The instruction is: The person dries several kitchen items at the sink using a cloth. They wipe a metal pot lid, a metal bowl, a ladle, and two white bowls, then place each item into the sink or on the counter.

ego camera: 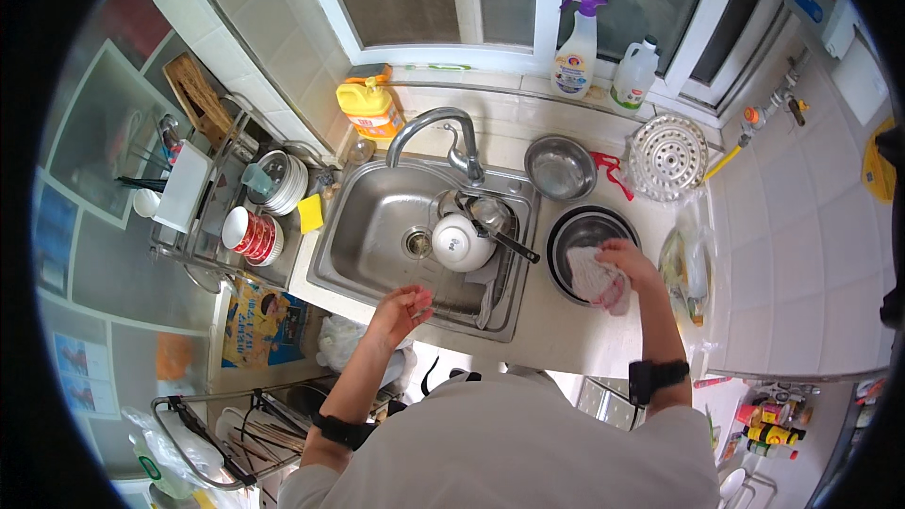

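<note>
My right hand [629,263] grips a pale dishcloth [597,279] with reddish marks, over the near side of a dark metal bowl [558,254] on the counter right of the sink. My left hand [401,314] hovers at the front edge of the stainless steel sink [368,226], fingers parted and slightly curled, nothing in it. In the sink's right part a white bowl [463,244] lies upside down, beside a black-handled utensil [516,246] and other metal ware. A grey cloth [486,300] hangs at the sink's front right. The faucet [438,116] arches above the basin.
A steel bowl [560,167] and a perforated steamer plate [668,155] stand behind the dark bowl. At left are a dish rack [212,191] with stacked red bowls [251,235] and a yellow sponge [310,214]. A yellow jug [371,109] and a spray bottle [575,56] stand at the back.
</note>
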### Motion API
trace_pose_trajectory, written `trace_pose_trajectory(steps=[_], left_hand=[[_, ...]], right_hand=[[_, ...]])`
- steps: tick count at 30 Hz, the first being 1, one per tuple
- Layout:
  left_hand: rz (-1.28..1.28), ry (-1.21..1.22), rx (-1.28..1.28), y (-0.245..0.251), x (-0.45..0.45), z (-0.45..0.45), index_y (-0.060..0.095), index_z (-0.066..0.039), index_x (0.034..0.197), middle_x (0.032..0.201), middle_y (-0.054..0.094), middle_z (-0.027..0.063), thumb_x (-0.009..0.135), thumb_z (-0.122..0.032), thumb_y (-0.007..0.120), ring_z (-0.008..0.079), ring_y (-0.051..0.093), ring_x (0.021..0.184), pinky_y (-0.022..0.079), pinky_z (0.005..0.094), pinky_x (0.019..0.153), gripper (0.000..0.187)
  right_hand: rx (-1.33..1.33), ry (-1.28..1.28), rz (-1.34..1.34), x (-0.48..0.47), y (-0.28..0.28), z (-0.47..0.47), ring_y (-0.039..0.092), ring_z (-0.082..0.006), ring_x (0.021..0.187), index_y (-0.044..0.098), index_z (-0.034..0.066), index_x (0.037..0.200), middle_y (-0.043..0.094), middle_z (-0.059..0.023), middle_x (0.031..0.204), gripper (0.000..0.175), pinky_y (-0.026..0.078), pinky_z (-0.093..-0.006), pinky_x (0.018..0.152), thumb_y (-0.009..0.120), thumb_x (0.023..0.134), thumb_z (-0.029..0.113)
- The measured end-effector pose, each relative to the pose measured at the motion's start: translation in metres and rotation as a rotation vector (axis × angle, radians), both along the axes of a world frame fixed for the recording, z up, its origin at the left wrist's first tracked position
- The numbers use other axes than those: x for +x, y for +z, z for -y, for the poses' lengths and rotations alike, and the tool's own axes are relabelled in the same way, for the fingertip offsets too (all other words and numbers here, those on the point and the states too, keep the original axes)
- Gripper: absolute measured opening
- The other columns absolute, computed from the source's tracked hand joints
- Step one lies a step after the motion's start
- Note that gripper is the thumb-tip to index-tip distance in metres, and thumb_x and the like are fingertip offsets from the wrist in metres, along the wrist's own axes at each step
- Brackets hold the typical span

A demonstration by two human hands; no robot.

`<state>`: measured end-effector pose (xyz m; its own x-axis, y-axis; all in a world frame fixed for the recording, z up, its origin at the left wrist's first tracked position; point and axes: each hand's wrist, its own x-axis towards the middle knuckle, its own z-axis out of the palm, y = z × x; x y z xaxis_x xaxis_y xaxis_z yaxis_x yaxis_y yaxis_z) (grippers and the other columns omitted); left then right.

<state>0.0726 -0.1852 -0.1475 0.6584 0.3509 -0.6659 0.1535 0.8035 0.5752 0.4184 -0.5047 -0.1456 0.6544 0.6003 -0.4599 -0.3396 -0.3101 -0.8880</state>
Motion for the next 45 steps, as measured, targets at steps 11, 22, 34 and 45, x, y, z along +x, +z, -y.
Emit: trace_pose_trajectory(steps=[11,22,34,45], left_hand=[[-0.023,0.128,0.013,0.004,-0.044,-0.009,0.052,-0.001,0.116,0.104,0.064,0.0112,0.087,-0.006,0.055,0.0211,0.061,0.094,0.049,0.0450,0.088,0.029],[-0.040,0.174,0.010,-0.003,-0.054,-0.003,0.053,0.000,0.113,0.102,0.065,0.0116,0.089,-0.005,0.053,0.0217,0.063,0.088,0.052,0.0422,0.084,0.025],[-0.071,0.206,0.034,-0.003,-0.059,0.003,0.054,0.000,0.112,0.102,0.064,0.0122,0.088,-0.005,0.053,0.0223,0.062,0.089,0.052,0.0423,0.082,0.024],[-0.127,-0.034,0.267,0.015,-0.008,-0.002,0.054,-0.003,0.115,0.104,0.063,0.0097,0.088,-0.008,0.056,0.0185,0.062,0.090,0.052,0.0367,0.080,0.027]], right_hand=[[0.152,-0.348,-0.505,0.142,-0.127,-0.114,0.066,-0.0312,0.075,0.059,-0.0092,0.093,0.063,-0.0176,0.086,0.015,0.056,-0.0484,0.065,0.062,0.080,-0.002],[0.128,-0.328,-0.235,0.141,-0.122,-0.114,0.065,-0.0270,0.074,0.065,-0.0092,0.083,0.066,-0.0170,0.082,0.013,0.051,-0.0393,0.059,0.067,0.075,0.001],[0.018,0.034,0.173,0.181,-0.148,-0.105,0.062,-0.0193,0.080,0.065,-0.0037,0.102,0.067,-0.0092,0.090,0.022,0.049,-0.0317,0.072,0.055,0.085,0.006],[0.177,-0.247,-0.242,0.122,-0.073,-0.076,0.064,-0.0254,0.071,0.064,-0.0060,0.089,0.063,-0.0134,0.081,0.018,0.053,-0.0390,0.063,0.062,0.078,0.008]])
